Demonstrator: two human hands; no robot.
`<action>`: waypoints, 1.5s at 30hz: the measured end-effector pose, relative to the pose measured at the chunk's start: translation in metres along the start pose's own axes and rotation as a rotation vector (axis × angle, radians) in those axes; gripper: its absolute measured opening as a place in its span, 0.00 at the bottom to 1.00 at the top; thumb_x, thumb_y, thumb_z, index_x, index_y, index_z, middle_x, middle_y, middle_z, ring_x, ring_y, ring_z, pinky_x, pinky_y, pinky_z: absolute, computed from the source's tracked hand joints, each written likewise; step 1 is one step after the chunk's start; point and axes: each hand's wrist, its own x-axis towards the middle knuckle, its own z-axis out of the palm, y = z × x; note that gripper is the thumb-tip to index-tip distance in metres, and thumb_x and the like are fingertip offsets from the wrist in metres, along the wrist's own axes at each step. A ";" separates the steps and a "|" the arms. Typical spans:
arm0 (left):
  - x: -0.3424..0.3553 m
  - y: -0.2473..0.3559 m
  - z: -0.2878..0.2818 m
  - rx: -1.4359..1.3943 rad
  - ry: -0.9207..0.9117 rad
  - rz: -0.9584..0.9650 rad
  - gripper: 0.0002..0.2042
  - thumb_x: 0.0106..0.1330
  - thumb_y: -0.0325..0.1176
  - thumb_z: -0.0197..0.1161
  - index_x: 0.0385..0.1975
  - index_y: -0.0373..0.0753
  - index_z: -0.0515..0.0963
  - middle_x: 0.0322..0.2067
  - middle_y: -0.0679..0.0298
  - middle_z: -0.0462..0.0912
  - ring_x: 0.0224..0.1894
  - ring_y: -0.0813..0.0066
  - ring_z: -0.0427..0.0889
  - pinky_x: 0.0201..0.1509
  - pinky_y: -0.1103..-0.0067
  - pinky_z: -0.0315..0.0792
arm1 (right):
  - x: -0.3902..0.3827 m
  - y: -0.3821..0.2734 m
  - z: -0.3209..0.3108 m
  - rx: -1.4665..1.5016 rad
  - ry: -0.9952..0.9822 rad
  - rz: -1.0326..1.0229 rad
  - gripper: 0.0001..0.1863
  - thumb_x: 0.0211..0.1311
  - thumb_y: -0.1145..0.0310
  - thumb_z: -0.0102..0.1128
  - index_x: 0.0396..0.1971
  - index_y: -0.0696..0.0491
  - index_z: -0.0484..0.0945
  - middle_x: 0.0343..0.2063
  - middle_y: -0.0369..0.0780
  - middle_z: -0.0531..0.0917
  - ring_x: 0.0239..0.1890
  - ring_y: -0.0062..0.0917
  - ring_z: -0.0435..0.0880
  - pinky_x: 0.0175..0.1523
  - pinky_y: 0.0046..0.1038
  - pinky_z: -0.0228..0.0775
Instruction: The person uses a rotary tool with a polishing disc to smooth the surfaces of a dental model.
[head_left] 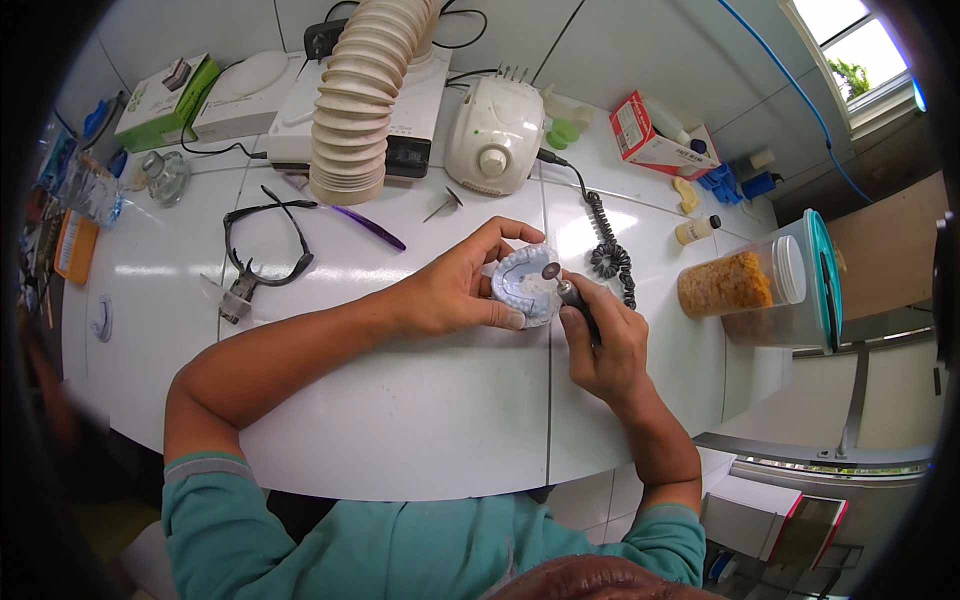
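Filling most of your view, the glossy white surface (380, 430) has straight seams running across it, and a tiled wall (620, 60) with a window (858, 55) rises beyond its far edge. Over that edge, left of its middle, a ribbed hose (355, 110) hangs down and hides part of the white device (290, 120) behind it. At the right edge you have a clear container (750, 325) with a teal lid (828, 280), partly blocked by a jar (730, 285) of orange-brown material. A beige control box (495, 135) stands at the middle of the far edge; a green box (165, 110) sits near the far left corner. Your left hand (445, 290) has its grip closed on a dental model (508, 280), held well in from the near edge. Your right hand's (610, 345) grip is closed around a handpiece (578, 300), its small disc (551, 271) at the model; you cannot tell whether they touch. Toward the left edge lie dark-framed glasses (302, 262), with a purple stick (370, 228) nearby.
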 end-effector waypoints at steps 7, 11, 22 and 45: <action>0.002 -0.001 0.003 -0.007 0.035 0.022 0.47 0.65 0.16 0.79 0.82 0.44 0.59 0.66 0.59 0.78 0.71 0.67 0.82 0.78 0.67 0.79 | -0.005 0.012 -0.003 0.035 0.084 0.021 0.17 0.79 0.74 0.69 0.63 0.61 0.85 0.39 0.48 0.92 0.32 0.35 0.92 0.40 0.32 0.84; -0.004 0.011 0.010 0.044 0.115 -0.052 0.43 0.69 0.19 0.80 0.75 0.46 0.54 0.65 0.53 0.80 0.67 0.54 0.88 0.71 0.61 0.87 | -0.003 0.019 -0.021 -0.045 0.155 0.081 0.17 0.80 0.73 0.69 0.63 0.61 0.86 0.42 0.49 0.93 0.38 0.38 0.95 0.44 0.34 0.86; -0.006 0.008 -0.001 -0.430 0.098 0.074 0.31 0.91 0.50 0.52 0.80 0.35 0.52 0.80 0.28 0.63 0.81 0.32 0.71 0.87 0.51 0.70 | -0.001 0.031 -0.024 -0.020 0.195 0.095 0.16 0.78 0.72 0.72 0.61 0.59 0.87 0.41 0.49 0.94 0.35 0.39 0.95 0.43 0.34 0.87; -0.007 0.000 -0.009 -0.522 0.100 -0.048 0.36 0.94 0.56 0.37 0.85 0.31 0.58 0.81 0.31 0.65 0.80 0.35 0.74 0.82 0.51 0.77 | -0.006 0.034 -0.022 -0.021 0.071 0.065 0.20 0.73 0.77 0.73 0.63 0.59 0.86 0.44 0.51 0.94 0.39 0.42 0.96 0.46 0.37 0.87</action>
